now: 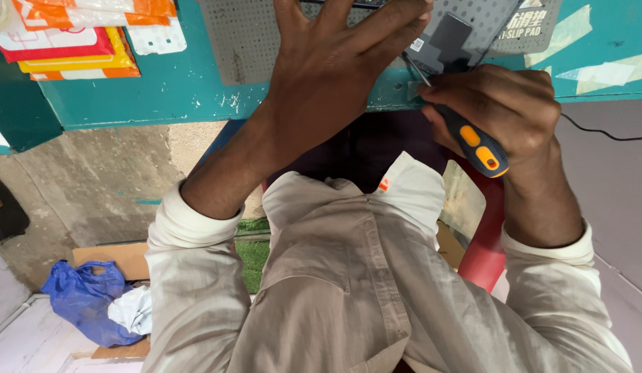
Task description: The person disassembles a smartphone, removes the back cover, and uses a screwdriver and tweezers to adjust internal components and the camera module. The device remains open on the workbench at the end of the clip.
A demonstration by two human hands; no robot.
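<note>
A pale beige, long-sleeved shirt (335, 276) with a buttoned front placket; both cuffs sit rolled at the wrists.

Two hands work at the edge of one teal table (162, 90): the left hand (328, 62) and the right hand (504, 110). One screwdriver (473, 141) with an orange-and-black handle sits at the table's near edge. One grey perforated mat (245, 38) lies on the table, with one small dark grey device (449, 41) on it. One stack of orange, yellow and red packets (72, 34) lies at the table's left end. Below the table are one blue plastic bag (82, 300), one piece of cardboard (120, 257) and one red stool (488, 235).
</note>
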